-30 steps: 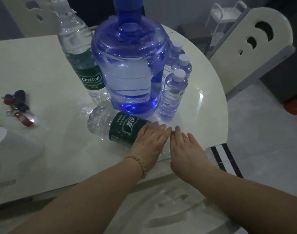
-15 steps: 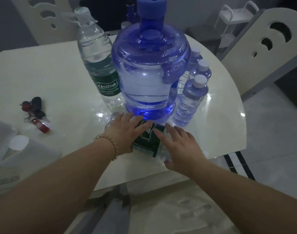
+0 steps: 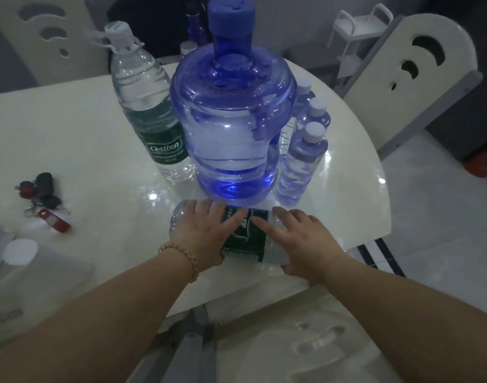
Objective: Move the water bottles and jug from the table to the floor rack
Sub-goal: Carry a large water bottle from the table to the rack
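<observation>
A large clear bottle with a green label (image 3: 246, 239) lies on its side near the front edge of the white table (image 3: 84, 150). My left hand (image 3: 206, 233) lies over its left part and my right hand (image 3: 300, 239) over its right part, fingers curved around it. Behind it stands the big blue water jug (image 3: 234, 128) with a blue cap. A tall Cestbon bottle (image 3: 148, 111) stands upright to the jug's left. Three small clear bottles (image 3: 303, 161) with white caps stand in a row to the jug's right.
A bunch of keys with a red tag (image 3: 43, 197) lies at the table's left. A white bag or box (image 3: 18, 272) sits at the near left corner. White chairs stand behind (image 3: 43, 37), at the right (image 3: 413, 87) and under me (image 3: 292, 346). A white rack (image 3: 358, 31) stands beyond the table.
Both hands moved from the table edge onto the lying bottle and closed around it. The view has come nearer to the table.
</observation>
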